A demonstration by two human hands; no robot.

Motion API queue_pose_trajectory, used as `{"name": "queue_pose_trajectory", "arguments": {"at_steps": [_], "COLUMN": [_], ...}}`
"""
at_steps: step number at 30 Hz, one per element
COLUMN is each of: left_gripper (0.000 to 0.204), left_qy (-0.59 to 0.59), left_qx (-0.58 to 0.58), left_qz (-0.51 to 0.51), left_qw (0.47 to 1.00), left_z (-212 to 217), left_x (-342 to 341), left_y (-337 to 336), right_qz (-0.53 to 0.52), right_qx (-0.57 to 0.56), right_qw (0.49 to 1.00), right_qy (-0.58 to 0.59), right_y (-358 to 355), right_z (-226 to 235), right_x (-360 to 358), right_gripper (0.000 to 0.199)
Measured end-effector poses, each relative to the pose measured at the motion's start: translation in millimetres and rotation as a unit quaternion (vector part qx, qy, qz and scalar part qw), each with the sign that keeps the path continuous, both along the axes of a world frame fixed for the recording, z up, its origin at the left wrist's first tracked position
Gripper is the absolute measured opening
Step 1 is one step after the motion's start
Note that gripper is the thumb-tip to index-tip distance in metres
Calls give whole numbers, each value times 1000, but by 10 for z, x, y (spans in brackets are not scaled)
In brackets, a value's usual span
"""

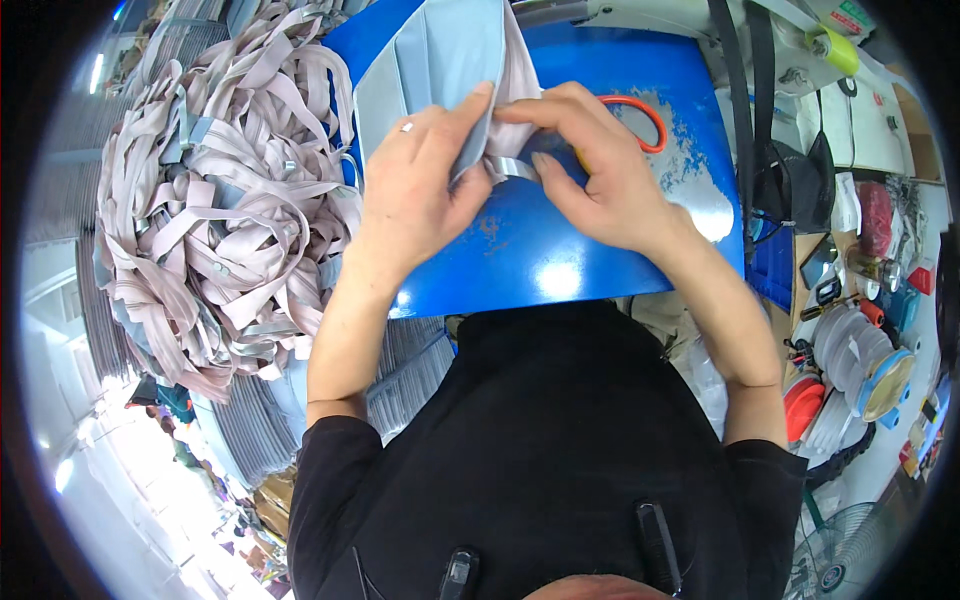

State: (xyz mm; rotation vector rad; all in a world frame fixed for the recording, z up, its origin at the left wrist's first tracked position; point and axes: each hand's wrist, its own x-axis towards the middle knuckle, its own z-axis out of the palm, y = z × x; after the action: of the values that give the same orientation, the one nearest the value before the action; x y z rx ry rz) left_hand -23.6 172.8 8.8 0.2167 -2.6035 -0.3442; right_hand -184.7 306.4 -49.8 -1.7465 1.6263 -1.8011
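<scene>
A folded grey-blue fabric piece (450,55) with a pale pink side hangs over the blue work surface in front of me. My left hand (415,190) grips its near end, thumb below and fingers on top; a ring shows on one finger. My right hand (605,175) holds the pink side at the same end, its index finger on the cloth and thumb bent below. Between the two hands a short light-grey strip (514,168) sticks out under the cloth. Just beyond my right hand lie orange-handled scissors (655,125), partly hidden by it.
A large tangled heap of pale pink and grey straps (230,210) rises left of the blue table (520,270). Stacked grey fabric panels (250,435) lie below it. Sewing machine parts (650,15) stand at the back. On the right are thread spools (850,345) and small tools.
</scene>
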Motion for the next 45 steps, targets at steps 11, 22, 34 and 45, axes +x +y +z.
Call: {"name": "queue_pose_trajectory", "arguments": {"at_steps": [11,22,34,45], "left_gripper": [50,50,39,34], "left_qy": [123,-3,1,5], "left_qx": [16,-126,-127,-133], "left_qz": [-37,-120,-115,-62], "left_qw": [992,985,985,989], "left_z": [134,-15,70,99], "left_x": [-75,-139,-436,-746], "left_y": [-100,-4,-284,-780], "right_qz": [12,-50,41,-50], "right_qx": [407,146,61,40], "right_qw": [877,950,840,810], "right_qy": [255,-271,-537,-583], "right_y": [-473,-28,-321,-848], "right_z": [599,-58,1,162], "right_x": [-335,25,26,-138], "right_gripper": [43,29,23,20]}}
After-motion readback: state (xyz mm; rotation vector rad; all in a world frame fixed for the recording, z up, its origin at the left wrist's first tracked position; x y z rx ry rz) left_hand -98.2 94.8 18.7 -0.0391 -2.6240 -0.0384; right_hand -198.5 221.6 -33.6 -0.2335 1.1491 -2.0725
